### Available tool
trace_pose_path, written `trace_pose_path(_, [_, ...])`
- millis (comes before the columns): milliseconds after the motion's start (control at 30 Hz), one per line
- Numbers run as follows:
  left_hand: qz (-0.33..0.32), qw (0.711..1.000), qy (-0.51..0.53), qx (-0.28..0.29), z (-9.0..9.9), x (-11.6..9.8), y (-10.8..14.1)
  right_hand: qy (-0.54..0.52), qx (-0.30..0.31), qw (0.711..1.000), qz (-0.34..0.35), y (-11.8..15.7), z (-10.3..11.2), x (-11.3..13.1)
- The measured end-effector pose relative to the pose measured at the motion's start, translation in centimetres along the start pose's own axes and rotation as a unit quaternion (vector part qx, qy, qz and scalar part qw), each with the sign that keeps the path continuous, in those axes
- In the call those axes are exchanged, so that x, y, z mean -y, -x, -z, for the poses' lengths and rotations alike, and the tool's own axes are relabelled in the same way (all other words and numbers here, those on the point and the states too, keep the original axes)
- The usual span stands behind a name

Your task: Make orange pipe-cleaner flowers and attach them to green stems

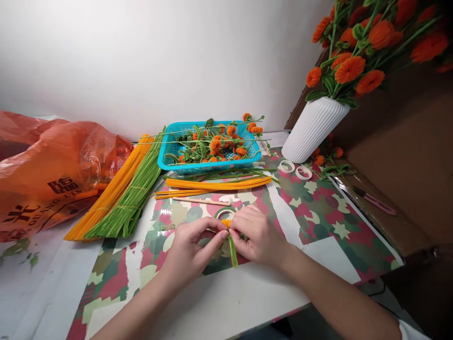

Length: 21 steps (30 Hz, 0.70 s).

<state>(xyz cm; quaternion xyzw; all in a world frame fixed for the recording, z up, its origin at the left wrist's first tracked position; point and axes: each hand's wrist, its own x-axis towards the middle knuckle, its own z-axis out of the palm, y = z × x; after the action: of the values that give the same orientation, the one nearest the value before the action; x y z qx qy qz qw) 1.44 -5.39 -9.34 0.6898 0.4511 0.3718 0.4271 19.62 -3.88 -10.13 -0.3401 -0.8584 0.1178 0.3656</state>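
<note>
The thumb and forefinger of the left hand (194,242) are drawn together at their tips, pinching a small yellow piece (226,223), with a rounded gap left open behind the pinch. The thumb and forefinger of the right hand (260,233) close from the other side, where a green strip (232,251) meets that piece; its other fingers curl in, and exactly how its fingertips grip is partly hidden. The green strip hangs from the pinch towards the near edge of the table. Just behind the fingertips lies a tape roll (220,213), then a thin wooden stick (201,201) and a row of yellow stems (219,183). Beyond them sits a blue basket (208,166) holding orange flowers and green leaves. Left of it, a green bundle (129,203) and a yellow bundle (113,189) lie side by side, near an orange plastic bag (67,165). To the right are two white rolls (303,173) and a ribbed white vase (313,130) of orange flowers.
</note>
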Motion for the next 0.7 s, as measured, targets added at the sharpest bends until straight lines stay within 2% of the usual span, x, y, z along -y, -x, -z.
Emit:
trace_pose_path(100, [0.026, 0.999, 0.045, -0.008, -0.1, -0.1, 0.1, -0.033, -0.005, 0.999, -0.020, -0.2, 0.3, 0.1])
trace_pose_path(167, [0.076, 0.991, 0.110, -0.022, -0.3, -0.2, 0.0, -0.085, -0.015, 0.994, -0.064, -0.3, 0.7, 0.2])
trace_pose_path(267, [0.155, 0.960, 0.223, -0.064, -0.7, 0.0, -0.1, -0.137, -0.026, 0.981, -0.132, -0.4, 1.1, 0.5])
trace_pose_path(367, [0.181, 0.933, 0.300, -0.084, -0.9, 0.3, -0.2, -0.084, 0.003, 0.987, -0.138, -0.2, 0.9, 0.7])
trace_pose_path(500, [0.153, 0.938, 0.299, -0.087, -1.1, 0.2, -0.3, 0.023, 0.022, 0.994, -0.108, 0.0, 0.2, 0.8])
trace_pose_path(600, [0.088, 0.956, 0.262, -0.103, -1.3, 0.2, -0.2, 0.064, 0.016, 0.994, -0.086, 0.1, -0.1, 0.9])
trace_pose_path(700, [0.025, 0.971, 0.215, -0.103, -1.6, 0.4, 0.0, 0.061, 0.006, 0.996, -0.072, 0.1, -0.1, 1.0])
